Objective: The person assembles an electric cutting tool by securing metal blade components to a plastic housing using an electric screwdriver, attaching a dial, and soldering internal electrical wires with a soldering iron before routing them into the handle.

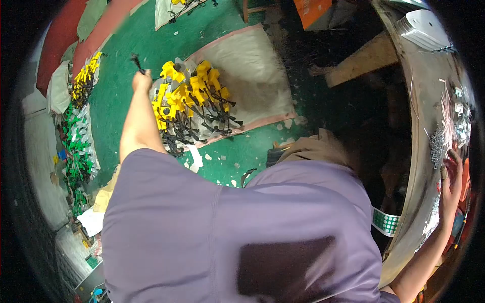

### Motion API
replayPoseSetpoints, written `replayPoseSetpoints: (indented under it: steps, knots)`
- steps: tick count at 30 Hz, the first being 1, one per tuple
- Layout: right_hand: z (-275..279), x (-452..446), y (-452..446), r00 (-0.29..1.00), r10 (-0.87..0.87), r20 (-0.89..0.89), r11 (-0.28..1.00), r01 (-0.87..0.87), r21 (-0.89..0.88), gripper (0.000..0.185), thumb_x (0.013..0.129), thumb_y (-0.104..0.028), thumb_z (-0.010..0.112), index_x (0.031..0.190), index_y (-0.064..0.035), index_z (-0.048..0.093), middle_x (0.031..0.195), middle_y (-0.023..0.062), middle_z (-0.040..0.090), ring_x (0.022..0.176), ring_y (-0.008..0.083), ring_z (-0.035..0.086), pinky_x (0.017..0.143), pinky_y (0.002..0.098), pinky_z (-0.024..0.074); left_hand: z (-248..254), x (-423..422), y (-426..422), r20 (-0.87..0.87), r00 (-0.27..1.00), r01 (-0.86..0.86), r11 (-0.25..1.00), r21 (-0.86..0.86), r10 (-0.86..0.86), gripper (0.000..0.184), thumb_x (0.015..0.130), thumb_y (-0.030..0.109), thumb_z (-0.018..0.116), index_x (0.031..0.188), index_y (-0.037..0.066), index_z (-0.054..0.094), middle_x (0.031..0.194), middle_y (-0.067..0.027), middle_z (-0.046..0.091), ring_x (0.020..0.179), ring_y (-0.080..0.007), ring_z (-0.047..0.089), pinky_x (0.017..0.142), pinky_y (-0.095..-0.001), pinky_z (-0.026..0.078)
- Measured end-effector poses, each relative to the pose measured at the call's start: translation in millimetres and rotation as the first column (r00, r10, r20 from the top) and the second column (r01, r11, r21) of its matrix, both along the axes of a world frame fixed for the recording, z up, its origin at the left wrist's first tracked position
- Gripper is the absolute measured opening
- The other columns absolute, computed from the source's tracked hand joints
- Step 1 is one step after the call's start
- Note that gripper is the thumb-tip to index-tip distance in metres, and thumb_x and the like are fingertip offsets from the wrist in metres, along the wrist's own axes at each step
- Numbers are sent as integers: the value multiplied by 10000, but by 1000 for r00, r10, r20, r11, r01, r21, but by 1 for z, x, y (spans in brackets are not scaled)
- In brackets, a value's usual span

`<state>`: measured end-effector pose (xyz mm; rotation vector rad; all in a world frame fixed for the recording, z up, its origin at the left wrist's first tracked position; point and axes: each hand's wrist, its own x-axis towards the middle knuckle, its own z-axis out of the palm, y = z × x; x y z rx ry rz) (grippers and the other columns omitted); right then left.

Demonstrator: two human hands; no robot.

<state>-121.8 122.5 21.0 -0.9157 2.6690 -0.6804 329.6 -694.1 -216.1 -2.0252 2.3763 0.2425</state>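
We see yellow cable assemblies (180, 95) heaped, the remainder unclear; our left hand (143, 81) has fingers clamped on a black cable (136, 61); our right hand (451, 187), fingers apart, is near small hardware (436, 146).

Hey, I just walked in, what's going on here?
A person's left hand grips a black cord beside a heap of yellow corded parts on a pale sheet over the green floor. The right hand is at the workbench, near small metal parts; whether it holds anything is unclear.
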Motion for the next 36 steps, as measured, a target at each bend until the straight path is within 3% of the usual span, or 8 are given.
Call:
replayPoseSetpoints:
  steps: [3, 9, 19, 21, 23, 25, 29, 36]
  knots:
    - [1, 9, 8, 1000, -20, 4, 998, 20, -62, 466, 897, 1, 446, 1361, -21, 414, 1282, 103, 504, 1152, 197, 502, 1020, 324, 356, -41, -5, 36, 31, 998, -51, 995, 82, 49, 424, 834, 407, 565, 1180, 167, 613, 1157, -156, 637, 1086, -348, 598, 913, -444, 469]
    - [7, 30, 17, 998, -62, 18, 998, 63, -15, 436, 912, -49, 486, 1344, -36, 430, 1255, 86, 510, 1139, 184, 497, 1007, 311, 360, -88, 1, 94, 456, 814, 170, 898, 406, -360, 438, 906, 243, 433, 1305, 78, 505, 1282, -222, 543, 1204, -366, 516, 1016, -464, 396]
    - [39, 96, -8, 972, -214, -94, 976, 209, -57, 459, 751, -3, 641, 1188, -28, 502, 1052, 130, 536, 954, 253, 556, 891, 347, 436, -99, -126, 160, 165, 673, 498, 606, 620, -722, 493, 880, 307, 547, 1321, 91, 502, 1300, -213, 531, 1186, -362, 518, 1005, -464, 385]
    - [38, 98, -2, 973, -211, -93, 975, 202, -93, 444, 746, -6, 645, 1167, -24, 504, 1019, 136, 529, 934, 264, 557, 875, 352, 441, -35, -226, 223, -128, 591, 807, 583, 92, -797, 434, 893, 281, 570, 1225, 11, 498, 1218, -231, 549, 1128, -389, 524, 979, -443, 409]
    - [36, 103, 6, 978, -174, -115, 984, 168, -59, 445, 750, -13, 645, 1169, -23, 498, 1022, 135, 528, 936, 279, 554, 872, 356, 443, 50, -313, 293, -306, 315, 743, 434, -510, -898, 374, 878, 197, 598, 1188, 8, 510, 1190, -203, 552, 1106, -381, 519, 951, -442, 421]
    - [37, 108, 10, 976, -196, -91, 979, 191, -69, 434, 765, -34, 644, 1174, -31, 500, 1041, 138, 532, 953, 290, 558, 871, 369, 450, 144, -371, 358, -470, -52, 698, 304, -648, -881, 357, 849, 147, 633, 1151, 1, 509, 1099, -203, 563, 1067, -373, 519, 933, -452, 413]
    - [28, 130, 37, 971, -201, -128, 977, 189, -100, 396, 804, -91, 638, 1175, -54, 505, 1089, 151, 539, 988, 308, 567, 866, 393, 466, 225, -449, 439, -314, -97, 683, 166, -711, -945, 444, 839, 174, 648, 1196, -21, 471, 1155, -237, 525, 1112, -394, 492, 965, -436, 388]
    - [20, 144, 127, 871, -466, -157, 885, 457, -92, 324, 826, -127, 613, 1124, -31, 529, 1087, 159, 556, 1002, 337, 563, 876, 395, 464, 208, -523, 443, -373, -56, 637, 255, -727, -926, 579, 750, 146, 720, 1225, -39, 445, 1188, -250, 496, 1137, -420, 464, 978, -449, 380]
